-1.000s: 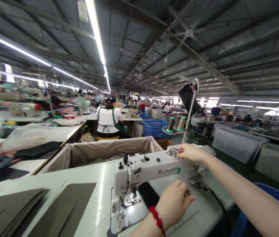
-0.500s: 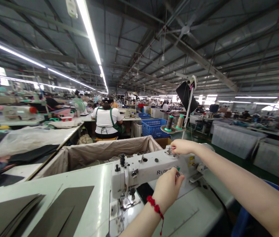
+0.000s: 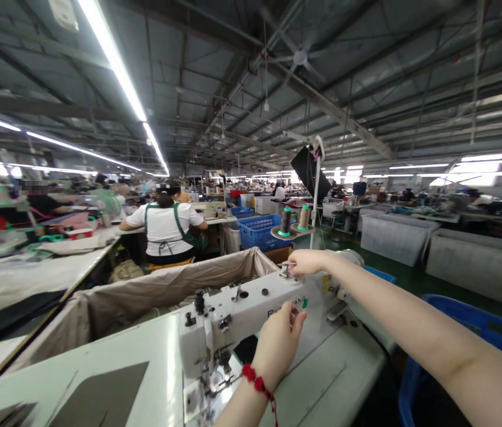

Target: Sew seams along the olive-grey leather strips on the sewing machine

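A white industrial sewing machine [image 3: 251,301] stands on the pale green table [image 3: 162,350] before me. My left hand [image 3: 277,337], with a red beaded bracelet at the wrist, is closed in front of the machine arm. A small item with a green end [image 3: 305,303] shows at its fingertips, its kind unclear. My right hand [image 3: 310,262] reaches across to the top of the machine, fingers pinched at a small metal fitting [image 3: 285,273]; what they grip is hidden. Behind it stand a dark thread cone [image 3: 285,223] and a beige thread cone [image 3: 304,217]. A flat black object [image 3: 246,350] lies behind my left wrist.
Grey-brown flat pieces [image 3: 104,394] lie on the table at left. A cloth-lined bin [image 3: 130,296] borders the table's far side. Blue baskets [image 3: 468,320] stand at right and beyond the bin. A co-worker [image 3: 166,228] in a green apron sits ahead, back turned.
My view has turned to the right, so the scene sits further left. Both hands keep nearly the same places at the machine. The co-worker's arms are spread wider.
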Demonstrator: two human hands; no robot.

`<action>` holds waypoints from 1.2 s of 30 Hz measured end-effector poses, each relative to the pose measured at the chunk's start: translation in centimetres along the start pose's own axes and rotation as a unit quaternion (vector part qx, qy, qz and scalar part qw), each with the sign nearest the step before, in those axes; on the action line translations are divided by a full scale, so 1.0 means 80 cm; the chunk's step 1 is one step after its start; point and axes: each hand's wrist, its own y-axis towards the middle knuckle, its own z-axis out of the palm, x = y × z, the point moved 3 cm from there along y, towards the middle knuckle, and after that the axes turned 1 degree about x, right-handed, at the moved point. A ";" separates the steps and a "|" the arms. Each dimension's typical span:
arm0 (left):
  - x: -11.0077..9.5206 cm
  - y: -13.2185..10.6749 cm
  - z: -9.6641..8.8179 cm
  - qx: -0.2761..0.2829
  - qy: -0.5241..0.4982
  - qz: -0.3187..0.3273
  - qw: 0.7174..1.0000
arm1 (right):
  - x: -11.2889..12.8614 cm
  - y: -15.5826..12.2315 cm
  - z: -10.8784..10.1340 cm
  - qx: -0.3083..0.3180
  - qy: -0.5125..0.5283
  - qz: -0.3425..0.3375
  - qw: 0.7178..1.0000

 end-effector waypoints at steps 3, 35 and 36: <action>0.001 0.002 0.003 0.006 -0.005 0.003 1.000 | 0.000 0.001 -0.001 -0.001 0.002 0.015 1.000; 0.025 -0.046 0.014 0.081 -0.103 -0.001 0.991 | -0.016 -0.006 0.011 -0.057 0.047 0.011 0.997; 0.025 -0.042 0.014 0.077 -0.109 -0.003 0.991 | -0.015 -0.006 0.011 -0.056 0.051 0.002 0.997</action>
